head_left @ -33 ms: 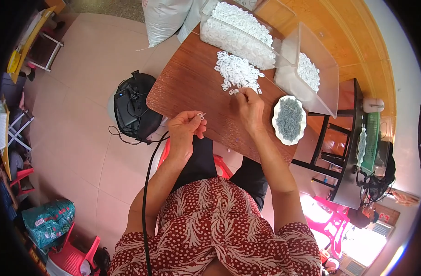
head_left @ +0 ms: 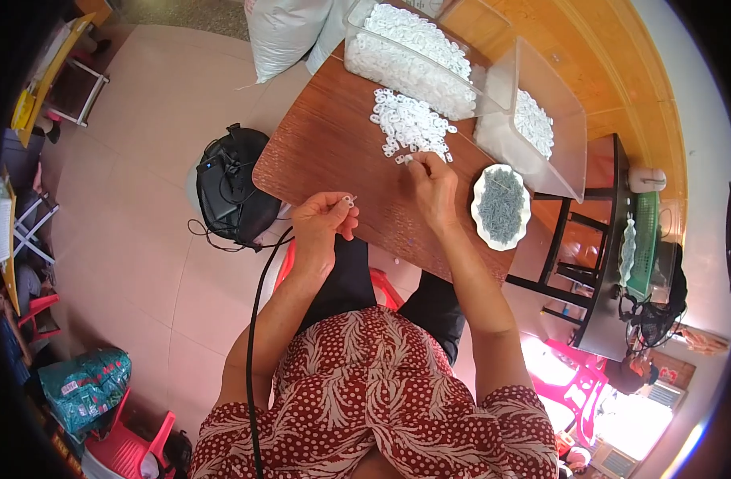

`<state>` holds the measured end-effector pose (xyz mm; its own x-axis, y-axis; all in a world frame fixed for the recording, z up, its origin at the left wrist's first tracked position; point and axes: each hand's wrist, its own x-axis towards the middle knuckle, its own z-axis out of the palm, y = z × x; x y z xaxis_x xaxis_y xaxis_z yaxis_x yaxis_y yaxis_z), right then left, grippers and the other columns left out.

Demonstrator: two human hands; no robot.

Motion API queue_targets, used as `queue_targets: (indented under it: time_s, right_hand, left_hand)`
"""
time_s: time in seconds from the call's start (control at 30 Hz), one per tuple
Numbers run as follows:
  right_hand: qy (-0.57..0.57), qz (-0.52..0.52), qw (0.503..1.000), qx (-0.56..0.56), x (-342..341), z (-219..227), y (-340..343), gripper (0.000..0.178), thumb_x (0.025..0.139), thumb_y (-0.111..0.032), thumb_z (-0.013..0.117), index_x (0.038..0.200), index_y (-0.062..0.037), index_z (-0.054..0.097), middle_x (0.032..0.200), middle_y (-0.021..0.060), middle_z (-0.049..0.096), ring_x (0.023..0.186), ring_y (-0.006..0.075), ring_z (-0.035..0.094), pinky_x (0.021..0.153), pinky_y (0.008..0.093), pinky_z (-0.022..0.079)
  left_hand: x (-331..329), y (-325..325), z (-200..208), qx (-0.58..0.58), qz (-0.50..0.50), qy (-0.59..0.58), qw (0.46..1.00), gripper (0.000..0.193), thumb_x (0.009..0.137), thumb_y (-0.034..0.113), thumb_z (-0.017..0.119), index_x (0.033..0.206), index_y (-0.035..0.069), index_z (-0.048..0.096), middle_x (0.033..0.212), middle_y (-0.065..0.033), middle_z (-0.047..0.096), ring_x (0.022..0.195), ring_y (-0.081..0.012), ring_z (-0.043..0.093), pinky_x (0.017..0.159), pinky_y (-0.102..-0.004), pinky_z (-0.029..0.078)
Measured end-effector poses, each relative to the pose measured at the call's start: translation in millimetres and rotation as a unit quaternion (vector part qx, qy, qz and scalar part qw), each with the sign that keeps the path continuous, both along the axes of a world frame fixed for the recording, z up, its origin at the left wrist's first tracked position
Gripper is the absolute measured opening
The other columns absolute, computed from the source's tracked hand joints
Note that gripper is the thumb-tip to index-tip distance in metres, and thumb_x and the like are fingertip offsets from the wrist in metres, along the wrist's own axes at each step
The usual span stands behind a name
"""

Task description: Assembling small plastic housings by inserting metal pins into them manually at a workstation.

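My left hand (head_left: pixel 322 219) is just off the near left edge of the brown table (head_left: pixel 325 136), its thumb and forefinger pinching a small white plastic piece (head_left: pixel 349 201) with a thin pin-like tip. On the tabletop, my right hand (head_left: pixel 435 188) has its fingertips closed at the near edge of a loose pile of small white plastic pieces (head_left: pixel 413 120). One piece appears pinched there, partly covered by the fingers. Right of that hand stands a white scalloped dish (head_left: pixel 501 243) holding many thin grey nail-like pins (head_left: pixel 501 206).
Two clear plastic boxes, a long one (head_left: pixel 405 85) and another (head_left: pixel 569 152), hold more white pieces along the far side. A black cable (head_left: pixel 256 319) runs beside my left arm. A black bag (head_left: pixel 238 188) sits left of the table; a black rack (head_left: pixel 569 247) stands right.
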<state>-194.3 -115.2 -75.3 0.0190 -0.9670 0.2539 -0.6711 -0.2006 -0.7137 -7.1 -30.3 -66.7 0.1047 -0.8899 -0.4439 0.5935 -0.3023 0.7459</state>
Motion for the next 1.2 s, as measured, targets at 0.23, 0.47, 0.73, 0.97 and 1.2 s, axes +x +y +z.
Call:
queue_targets:
  time_s: [0.23,0.47,0.73,0.97,1.2]
  right_hand:
    - [-0.300,-0.034,0.920,0.250,-10,6,0,0.015,0.081,-0.003,0.060,0.095,0.0012,0.063,0.072,0.0033,0.063,0.059,0.0065,0.054,0.049,0.0199,0.041]
    - [-0.383,0.010,0.873,0.303,6,31,27,0.017,0.083,-0.003,0.060,0.100,-0.0004,0.064,0.077,0.0054,0.065,0.063,0.0070,0.055,0.053,0.0179,0.041]
    - [-0.436,0.033,0.827,0.354,22,47,54,0.015,0.083,-0.004,0.059,0.097,0.0000,0.064,0.076,0.0047,0.064,0.062,0.0059,0.054,0.052,0.0170,0.039]
    - [-0.502,0.060,0.774,0.380,26,54,60,0.016,0.082,-0.001,0.060,0.098,0.0036,0.063,0.078,0.0078,0.063,0.061,0.0075,0.053,0.052,0.0168,0.039]
    - [-0.479,0.079,0.795,0.363,31,51,61,0.013,0.082,-0.003,0.062,0.094,0.0018,0.064,0.075,0.0044,0.063,0.058,0.0052,0.051,0.049,0.0164,0.038]
  left_hand:
    - [-6,-1,2,0.013,-0.020,-0.002,1.000,0.010,0.085,0.005,0.061,0.089,-0.004,0.062,0.073,-0.0109,0.064,0.054,-0.0134,0.059,0.044,-0.0236,0.045]
    - [-8,6,12,-0.001,-0.019,0.020,1.000,0.011,0.084,0.006,0.062,0.091,-0.004,0.062,0.074,-0.0109,0.064,0.055,-0.0131,0.059,0.045,-0.0237,0.045]
    - [-11,14,23,-0.023,-0.017,0.041,0.999,0.013,0.084,0.007,0.063,0.092,-0.004,0.061,0.076,-0.0116,0.064,0.056,-0.0133,0.060,0.046,-0.0233,0.046]
    - [-9,19,38,-0.014,-0.020,0.014,1.000,0.013,0.084,0.007,0.062,0.091,-0.004,0.061,0.075,-0.0113,0.064,0.055,-0.0125,0.059,0.044,-0.0218,0.045]
    - [-8,23,41,-0.022,-0.006,-0.025,0.999,0.010,0.084,0.005,0.060,0.089,-0.004,0.061,0.073,-0.0098,0.064,0.054,-0.0106,0.058,0.043,-0.0199,0.042]
